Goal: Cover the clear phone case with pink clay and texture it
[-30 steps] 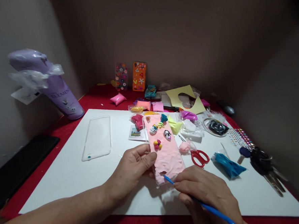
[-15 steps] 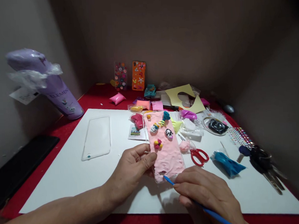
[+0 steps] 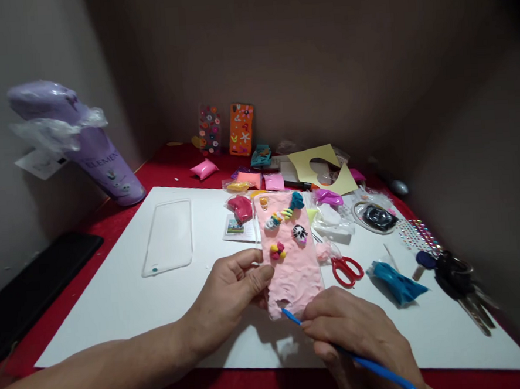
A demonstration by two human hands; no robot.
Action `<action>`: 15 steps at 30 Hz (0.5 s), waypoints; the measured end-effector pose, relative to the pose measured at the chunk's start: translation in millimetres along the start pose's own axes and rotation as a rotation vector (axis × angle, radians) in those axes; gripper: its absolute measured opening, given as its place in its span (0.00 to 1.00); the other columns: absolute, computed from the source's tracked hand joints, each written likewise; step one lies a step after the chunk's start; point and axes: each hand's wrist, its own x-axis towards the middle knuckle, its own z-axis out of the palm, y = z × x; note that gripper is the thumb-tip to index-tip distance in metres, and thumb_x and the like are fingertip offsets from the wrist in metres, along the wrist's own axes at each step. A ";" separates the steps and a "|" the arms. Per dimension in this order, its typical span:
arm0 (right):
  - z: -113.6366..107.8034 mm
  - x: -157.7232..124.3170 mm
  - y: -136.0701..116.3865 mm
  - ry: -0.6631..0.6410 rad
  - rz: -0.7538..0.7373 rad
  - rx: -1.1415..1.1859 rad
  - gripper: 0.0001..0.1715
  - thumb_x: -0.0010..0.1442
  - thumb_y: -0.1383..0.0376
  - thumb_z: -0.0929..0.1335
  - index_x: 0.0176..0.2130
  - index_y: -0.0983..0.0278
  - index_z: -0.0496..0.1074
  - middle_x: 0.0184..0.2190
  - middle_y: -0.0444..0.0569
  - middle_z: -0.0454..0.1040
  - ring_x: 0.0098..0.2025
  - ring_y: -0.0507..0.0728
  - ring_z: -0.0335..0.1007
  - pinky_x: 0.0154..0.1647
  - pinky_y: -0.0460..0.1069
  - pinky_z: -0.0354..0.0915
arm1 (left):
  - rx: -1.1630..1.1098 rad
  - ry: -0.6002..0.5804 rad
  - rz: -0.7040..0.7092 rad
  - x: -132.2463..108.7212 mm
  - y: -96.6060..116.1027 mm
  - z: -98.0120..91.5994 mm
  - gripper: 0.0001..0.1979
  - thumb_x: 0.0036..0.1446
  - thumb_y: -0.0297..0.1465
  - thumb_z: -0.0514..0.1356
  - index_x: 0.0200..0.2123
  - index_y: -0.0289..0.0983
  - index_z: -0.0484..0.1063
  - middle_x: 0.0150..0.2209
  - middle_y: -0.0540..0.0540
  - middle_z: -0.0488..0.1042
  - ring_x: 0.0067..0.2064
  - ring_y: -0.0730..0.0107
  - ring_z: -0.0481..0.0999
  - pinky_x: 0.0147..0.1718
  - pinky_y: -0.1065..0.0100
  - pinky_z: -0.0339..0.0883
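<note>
While the white board is bordered by the red counter along its back, left and front edges in the head view, room for moving is left mainly on its left half, where white surface shows around a clear case and beside the left forearm. On the right, space is narrowed by the red scissors, a teal packet and a bunch of keys. The back is crowded by small clay packets and a yellow sheet with a hole cut in it. The front edge of the board is partly covered by the hands.

The pink-covered phone case is held raised and tilted between the two hands. Its left edge is gripped by the left hand, with the thumb laid over the front face. A slim blue tool is pinched in the right hand, just beside the case's lower right corner, and its tip is pointed at the small opening near the bottom edge; whether the clay is touched cannot be told.

Compared with a second ago, the case is turned slightly, so that its top is shifted to the right and more of the yellow packet behind it is hidden. The tool tip, earlier seen at the opening, is now placed a little lower and to the left. Both grips are unchanged.
</note>
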 end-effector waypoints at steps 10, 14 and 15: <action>-2.3 0.9 -0.9 -0.048 -0.175 -0.189 0.09 0.62 0.68 0.64 0.32 0.70 0.71 0.26 0.51 0.77 0.31 0.52 0.74 0.32 0.47 0.71 | -0.073 0.052 -0.008 0.9 5.3 3.9 0.11 0.56 0.35 0.57 0.26 0.34 0.66 0.21 0.53 0.63 0.23 0.78 0.61 0.24 0.75 0.59; 2.6 -2.7 -4.7 -0.048 -0.298 -0.333 0.10 0.59 0.66 0.67 0.28 0.68 0.72 0.20 0.46 0.76 0.25 0.53 0.74 0.27 0.47 0.71 | -0.146 0.088 0.014 1.5 5.7 3.8 0.10 0.55 0.35 0.60 0.26 0.34 0.68 0.22 0.53 0.66 0.24 0.79 0.63 0.23 0.77 0.59; 2.6 -3.8 -6.7 -0.053 -0.333 -0.351 0.11 0.59 0.64 0.67 0.27 0.67 0.72 0.19 0.45 0.76 0.24 0.52 0.74 0.25 0.46 0.70 | -0.152 0.103 0.028 1.7 5.9 3.5 0.11 0.54 0.35 0.60 0.26 0.34 0.67 0.22 0.53 0.66 0.24 0.79 0.63 0.23 0.77 0.59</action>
